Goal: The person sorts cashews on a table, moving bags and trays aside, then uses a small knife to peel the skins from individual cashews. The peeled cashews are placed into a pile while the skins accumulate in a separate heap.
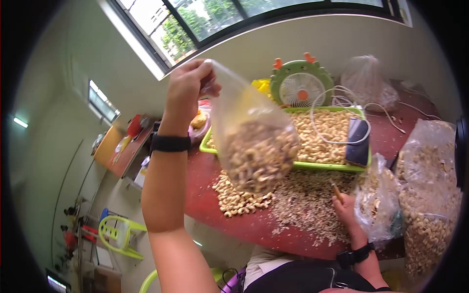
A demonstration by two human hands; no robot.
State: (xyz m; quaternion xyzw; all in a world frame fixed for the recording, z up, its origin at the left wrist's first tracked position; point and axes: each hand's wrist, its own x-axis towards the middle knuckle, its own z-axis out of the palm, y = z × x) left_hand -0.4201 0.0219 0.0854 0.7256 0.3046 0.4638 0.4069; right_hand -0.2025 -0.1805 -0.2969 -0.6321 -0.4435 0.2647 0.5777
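Observation:
My left hand (198, 80) is raised and closed on the top corner of a clear plastic bag (259, 151), which hangs tilted with cashew nuts in its lower part. Below and behind that bag, a pile of whole cashews (237, 198) lies on the red table (205, 183). My right hand (346, 207) rests low over the table, fingers wrapped round a small knife (337, 190) with a brownish handle and a thin tip. Beside it spreads a layer of small cashew skins and broken bits (308, 205).
A green-rimmed tray (332, 167) of cashews holds a dark phone-like slab (357, 141) with a white cable. Behind stands a green fan (302, 85). Bulging clear bags (376, 200) (430, 195) crowd the right side. A green chair (119, 234) stands left on the floor.

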